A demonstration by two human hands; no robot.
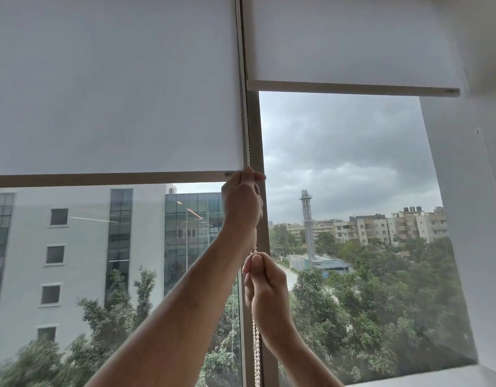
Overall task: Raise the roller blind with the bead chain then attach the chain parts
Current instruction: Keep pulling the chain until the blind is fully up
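My left hand (242,202) is raised high, fingers pinched around the bead chain (256,347) right at the bottom bar (110,178) of the left roller blind (115,85), beside the vertical window frame (255,129). My right hand (266,291) sits lower and just to the right, thumb and fingers closed on the same chain, so the chain runs through both grips, one directly above the other. Above the left hand the chain climbs along the blind's right edge; a short stretch shows between the two hands, and below the right hand it hangs as a doubled white strand down to the lower edge of the view (its end is out of sight). The left blind covers roughly the upper half of its pane. The right roller blind (352,37) is drawn up higher. Beyond the glass, a white building (79,247) stands at left and trees (380,303) at right.
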